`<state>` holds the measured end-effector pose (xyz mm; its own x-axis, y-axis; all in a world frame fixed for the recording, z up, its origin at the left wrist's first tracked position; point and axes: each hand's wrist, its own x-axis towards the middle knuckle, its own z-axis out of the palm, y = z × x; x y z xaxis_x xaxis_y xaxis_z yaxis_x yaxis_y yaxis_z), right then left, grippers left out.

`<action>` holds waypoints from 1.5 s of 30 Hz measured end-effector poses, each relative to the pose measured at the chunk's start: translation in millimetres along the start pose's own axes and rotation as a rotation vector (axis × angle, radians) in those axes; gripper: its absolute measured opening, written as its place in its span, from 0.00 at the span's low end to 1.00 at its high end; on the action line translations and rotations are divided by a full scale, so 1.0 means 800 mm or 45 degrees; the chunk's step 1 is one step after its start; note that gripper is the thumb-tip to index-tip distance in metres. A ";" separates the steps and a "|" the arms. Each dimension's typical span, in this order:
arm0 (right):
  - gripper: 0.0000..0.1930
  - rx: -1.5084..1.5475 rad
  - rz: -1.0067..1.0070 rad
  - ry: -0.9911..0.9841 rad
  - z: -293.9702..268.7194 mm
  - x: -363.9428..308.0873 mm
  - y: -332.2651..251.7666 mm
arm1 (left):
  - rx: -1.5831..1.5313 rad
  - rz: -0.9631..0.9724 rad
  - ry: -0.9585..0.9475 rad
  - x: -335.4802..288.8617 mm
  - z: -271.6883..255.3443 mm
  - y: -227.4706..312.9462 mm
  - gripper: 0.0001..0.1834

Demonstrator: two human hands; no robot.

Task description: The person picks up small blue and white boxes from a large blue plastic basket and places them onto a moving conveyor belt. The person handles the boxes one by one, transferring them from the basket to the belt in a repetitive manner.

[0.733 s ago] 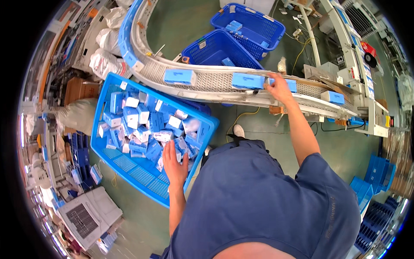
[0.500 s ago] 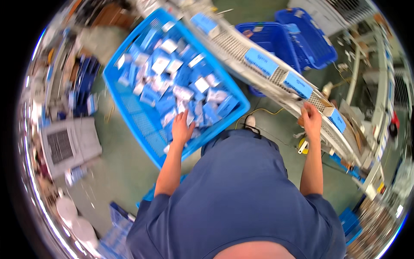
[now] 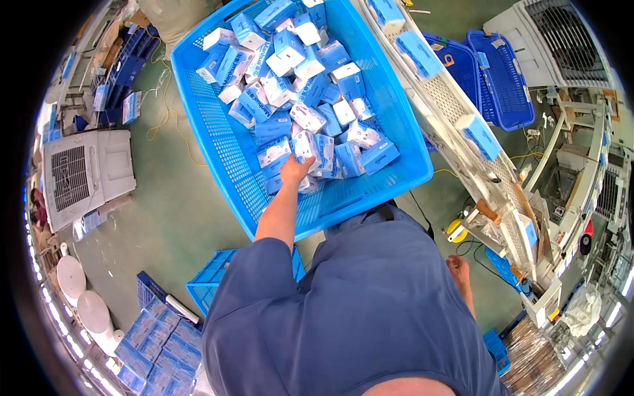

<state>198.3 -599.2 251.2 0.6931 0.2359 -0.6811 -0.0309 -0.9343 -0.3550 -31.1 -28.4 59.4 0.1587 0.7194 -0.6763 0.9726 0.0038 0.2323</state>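
Reaching with the left hand [image 3: 295,170] into a large, bright blue plastic crate with perforated walls [image 3: 216,155], slightly left of and above the middle of the frame. Touching, with thumb and partly hidden fingers, the near end of a small white-and-blue cardboard carton [image 3: 306,146] inside the crate; cannot tell whether closed firmly around it. Keeping the right hand [image 3: 458,270] low beside the torso, right of the frame's lower middle, fingers curled and partly covered by a navy blue short-sleeved shirt [image 3: 370,297]; cannot tell whether gripping anything.

Surrounded, at the left hand, by a jumbled heap of blue-and-white cardboard cartons [image 3: 256,104], tilted at many angles and piled mostly toward the crate's far and right sides. Flanked on the right by a long white conveyor with a mesh belt [image 3: 446,94], slanting from the upper middle to the lower right of the frame and bearing spaced cartons, including a blue-topped carton with white sides [image 3: 479,137]. Bordered beyond the conveyor, at upper right, by two dark blue perforated plastic baskets [image 3: 500,82], set side by side.

Matched at left by a pale box-shaped unit with a dark grille [image 3: 87,173] on a green floor [image 3: 162,231], and at lower left by a neat stack of blue cartons [image 3: 158,350].
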 end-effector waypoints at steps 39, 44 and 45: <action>0.30 0.848 -0.757 -0.854 -0.083 0.082 -0.324 | -0.522 1.446 0.006 -0.378 -0.100 0.209 0.47; 0.31 0.886 -0.869 -0.865 -0.075 0.063 -0.313 | -1.301 0.979 -0.470 -0.350 -0.061 0.219 0.37; 0.31 0.797 -0.952 -0.775 -0.067 0.064 -0.307 | -1.185 1.056 -0.378 -0.345 -0.053 0.219 0.33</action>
<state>280.3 -371.7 337.9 0.2314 0.9248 -0.3021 -0.2290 -0.2500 -0.9408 88.2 -196.8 316.7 0.8060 0.5585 -0.1959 0.0989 0.1994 0.9749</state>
